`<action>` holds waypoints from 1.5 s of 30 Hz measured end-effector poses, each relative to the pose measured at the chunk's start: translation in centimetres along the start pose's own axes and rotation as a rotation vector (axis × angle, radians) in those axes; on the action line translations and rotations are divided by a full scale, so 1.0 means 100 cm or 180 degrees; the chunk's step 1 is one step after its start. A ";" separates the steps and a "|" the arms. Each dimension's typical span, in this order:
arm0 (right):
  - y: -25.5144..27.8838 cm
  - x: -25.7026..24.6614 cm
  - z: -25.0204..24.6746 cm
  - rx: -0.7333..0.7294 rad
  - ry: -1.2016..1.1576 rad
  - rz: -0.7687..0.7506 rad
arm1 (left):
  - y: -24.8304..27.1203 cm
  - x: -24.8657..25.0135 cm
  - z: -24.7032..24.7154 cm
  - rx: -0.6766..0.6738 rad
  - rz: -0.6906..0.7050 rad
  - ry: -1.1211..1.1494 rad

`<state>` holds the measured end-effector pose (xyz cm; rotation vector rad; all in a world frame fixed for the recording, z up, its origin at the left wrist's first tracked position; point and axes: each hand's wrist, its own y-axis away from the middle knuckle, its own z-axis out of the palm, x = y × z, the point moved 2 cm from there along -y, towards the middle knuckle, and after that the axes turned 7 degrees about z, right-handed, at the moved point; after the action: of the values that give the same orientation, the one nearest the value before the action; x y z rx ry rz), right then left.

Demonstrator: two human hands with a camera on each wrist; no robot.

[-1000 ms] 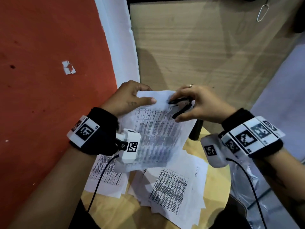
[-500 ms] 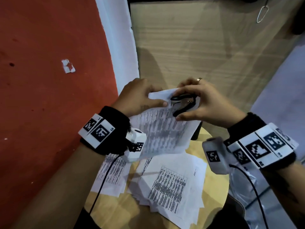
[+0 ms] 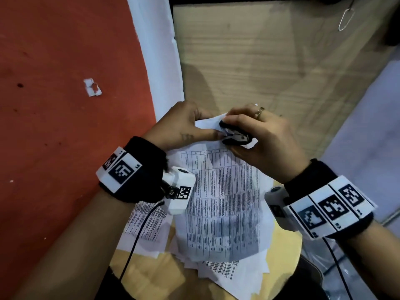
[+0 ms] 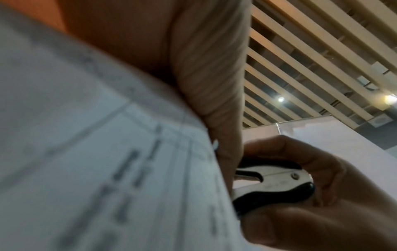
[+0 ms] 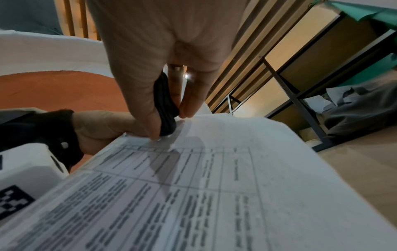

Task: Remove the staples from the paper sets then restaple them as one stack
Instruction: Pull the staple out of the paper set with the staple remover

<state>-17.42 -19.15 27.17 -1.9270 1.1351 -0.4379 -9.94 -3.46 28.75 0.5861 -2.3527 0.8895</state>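
Note:
A printed paper set (image 3: 220,202) is lifted above the round wooden stool. My left hand (image 3: 186,128) pinches its top left corner, thumb on the sheet. My right hand (image 3: 255,139) squeezes a black and metal staple remover (image 3: 234,135) against the set's top edge, its claws right beside my left thumb. The left wrist view shows the staple remover (image 4: 272,181) with its claws at the paper (image 4: 107,169) edge. From the right wrist, the staple remover (image 5: 165,108) sits between thumb and fingers above the paper set (image 5: 214,195). The staple itself is hidden.
More loose printed sheets (image 3: 233,271) lie spread on the round wooden stool (image 3: 151,276) under the held set. A red floor (image 3: 65,105) lies to the left, a wooden panel (image 3: 270,57) ahead. A white scrap (image 3: 92,87) lies on the red floor.
Both hands and the paper set rose and drew together. The staple remover went from open above the corner to squeezed onto the top edge.

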 end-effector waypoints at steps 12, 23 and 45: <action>-0.002 -0.005 -0.002 -0.0018 0.0314 -0.0242 | 0.002 0.002 -0.001 0.0010 -0.0023 0.0199; 0.000 -0.003 0.001 0.0087 0.0219 -0.0230 | 0.000 0.000 -0.003 -0.0090 -0.0140 0.0176; -0.004 0.009 -0.007 0.0313 -0.1306 0.0784 | -0.001 0.004 0.006 0.0678 0.0109 0.0279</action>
<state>-17.16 -20.09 27.82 -1.6650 1.0370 0.0369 -10.35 -3.98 28.65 0.5794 -2.2113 1.1671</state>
